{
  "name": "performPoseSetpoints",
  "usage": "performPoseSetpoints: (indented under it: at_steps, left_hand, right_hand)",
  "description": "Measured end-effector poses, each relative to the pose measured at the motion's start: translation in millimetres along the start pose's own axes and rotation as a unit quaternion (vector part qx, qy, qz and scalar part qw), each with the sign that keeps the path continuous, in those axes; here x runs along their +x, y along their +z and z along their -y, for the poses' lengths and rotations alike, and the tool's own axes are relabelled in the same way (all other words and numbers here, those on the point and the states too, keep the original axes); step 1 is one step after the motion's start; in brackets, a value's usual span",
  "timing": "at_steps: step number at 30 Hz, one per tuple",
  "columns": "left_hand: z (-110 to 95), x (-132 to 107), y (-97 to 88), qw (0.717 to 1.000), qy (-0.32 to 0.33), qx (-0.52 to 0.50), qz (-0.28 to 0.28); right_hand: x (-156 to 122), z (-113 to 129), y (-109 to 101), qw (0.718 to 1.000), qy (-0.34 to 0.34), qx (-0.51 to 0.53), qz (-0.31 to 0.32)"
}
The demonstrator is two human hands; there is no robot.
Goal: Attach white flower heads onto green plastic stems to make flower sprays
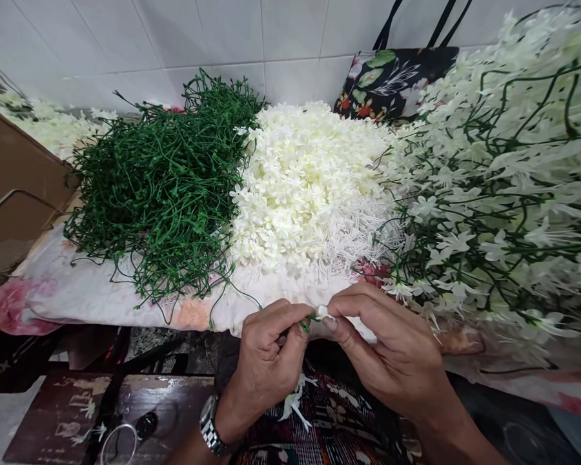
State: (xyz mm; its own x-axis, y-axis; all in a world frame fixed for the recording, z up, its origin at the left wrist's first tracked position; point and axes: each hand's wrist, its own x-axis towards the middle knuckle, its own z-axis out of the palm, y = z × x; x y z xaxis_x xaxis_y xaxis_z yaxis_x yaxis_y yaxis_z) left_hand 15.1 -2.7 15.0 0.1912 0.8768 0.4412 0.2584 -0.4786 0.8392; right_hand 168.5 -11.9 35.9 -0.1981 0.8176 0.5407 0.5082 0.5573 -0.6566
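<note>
Stem heap (159, 187): a tangled green pile on the cloth (116, 313), bare as far as it shows; by its size, much looks left to do.
Left hand (271, 352): thumb and forefinger pinch a green stem tip (311, 318), other fingers curled in; white flowers (296, 407) hang just below, probably finished tips of that same stem.
Bloom (325, 312): small and white, between the hands at the stem tip; whether it is seated cannot be told.
Petal heap (295, 181): loose white flower heads, plenty unused.
White threads (363, 229): a thin spread along the petal heap's near right side.
Right hand (387, 349): thumb and forefinger pinch the bloom; the others are bent behind.
Sprays (503, 194): flowered stems massed at far right, apparently the done share, and a large one.
Box (19, 187): brown, at the far left edge.
Stool (43, 413): worn, fallen petals on it.
Watch (210, 423): on the left wrist.
Bag (392, 81): black, floral, behind the heaps.
In the way: nothing between the hands; stray stems near the left could snag.
</note>
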Motion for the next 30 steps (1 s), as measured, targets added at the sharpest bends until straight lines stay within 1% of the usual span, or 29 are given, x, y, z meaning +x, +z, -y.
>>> performPoseSetpoints:
  at_steps: [4,8,10,14,17,22,30]
  left_hand:
    - [-1,1,-0.2,0.999,-0.025,0.012,0.023]
    - [-1,4,-0.1,0.997,-0.060,-0.015,0.039]
    - [-1,5,1.3,0.996,-0.077,-0.034,0.033]
    - [0,6,5.5,0.991,-0.115,-0.060,0.004]
    - [1,6,7.3,0.989,-0.123,-0.079,-0.017]
    - [4,5,8.0,0.989,-0.124,-0.080,-0.020]
    - [3,5,9.3,0.982,-0.163,-0.081,-0.039]
  right_hand:
    - [-2,-1,-1,0.999,-0.011,-0.033,0.009]
    - [-3,-2,2,0.999,-0.012,-0.046,-0.011]
    - [-4,-3,4,0.999,-0.005,-0.045,-0.020]
    - [-7,-7,11,0.999,0.008,-0.038,-0.030]
    - [-9,-9,15,0.999,0.016,-0.032,-0.036]
    - [-5,-10,18,0.999,0.017,-0.020,-0.033]
    - [-3,-12,26,0.999,0.027,-0.019,-0.033]
